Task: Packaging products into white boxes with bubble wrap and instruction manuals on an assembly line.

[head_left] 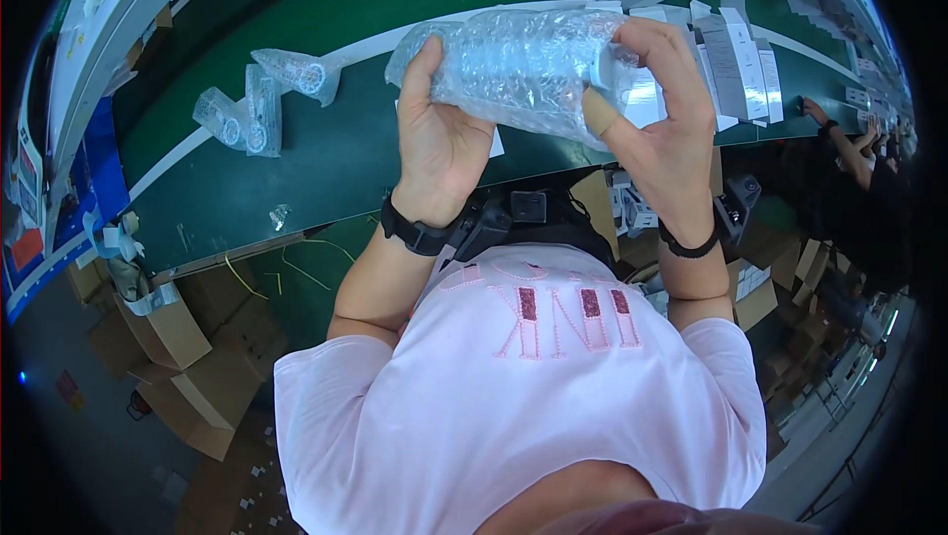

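Note:
Above the green table (336,160) I hold a long clear bubble-wrap bag (518,56) sideways in both hands. Something pale and cylindrical shows dimly through the plastic, but I cannot make out its kind. My left hand (439,145) supports the left part from below, its thumb up on the near side and the other fingers hidden behind. At the right end, the fingers and thumb of my right hand (662,120) pinch around the bag's end. A pale round part (600,68) shows there between them. One right fingertip wears a tan covering.
Several small bubble-wrapped items (306,76) lie on the table to the left. White printed boxes (736,66) stand to the right. Open cardboard cartons (188,377) sit on the floor at lower left. Farther right, another person's arm (839,140) reaches over the table.

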Demonstrator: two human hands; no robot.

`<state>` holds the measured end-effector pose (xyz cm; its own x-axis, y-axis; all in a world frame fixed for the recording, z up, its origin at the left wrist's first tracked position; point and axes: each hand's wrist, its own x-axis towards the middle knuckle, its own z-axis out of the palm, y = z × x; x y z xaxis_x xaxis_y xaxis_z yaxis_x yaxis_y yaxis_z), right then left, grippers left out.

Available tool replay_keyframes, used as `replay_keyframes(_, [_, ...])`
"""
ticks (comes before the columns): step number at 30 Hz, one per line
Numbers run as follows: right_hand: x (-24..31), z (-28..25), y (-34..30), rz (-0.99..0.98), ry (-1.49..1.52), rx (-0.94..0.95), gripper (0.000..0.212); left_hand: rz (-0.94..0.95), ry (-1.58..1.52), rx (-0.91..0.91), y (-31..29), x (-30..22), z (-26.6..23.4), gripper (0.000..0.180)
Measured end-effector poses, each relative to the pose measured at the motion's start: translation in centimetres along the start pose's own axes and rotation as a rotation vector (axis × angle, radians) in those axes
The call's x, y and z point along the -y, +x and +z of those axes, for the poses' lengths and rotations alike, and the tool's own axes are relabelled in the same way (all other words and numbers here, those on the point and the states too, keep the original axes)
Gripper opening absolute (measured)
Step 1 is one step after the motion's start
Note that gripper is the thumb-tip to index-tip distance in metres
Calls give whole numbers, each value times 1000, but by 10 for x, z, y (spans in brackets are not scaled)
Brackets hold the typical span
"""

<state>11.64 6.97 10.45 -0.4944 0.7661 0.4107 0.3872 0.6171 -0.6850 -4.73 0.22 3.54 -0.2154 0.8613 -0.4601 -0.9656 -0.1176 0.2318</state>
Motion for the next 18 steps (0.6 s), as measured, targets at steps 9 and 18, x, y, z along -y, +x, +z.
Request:
replay_keyframes(9, [-38, 40, -35, 29, 569, -48, 153, -133, 38, 3, -16, 16, -17, 45])
replay_keyframes(18, [-89, 18, -6, 413, 1221, 138, 36, 485, 1867, -215, -15, -9, -142, 101])
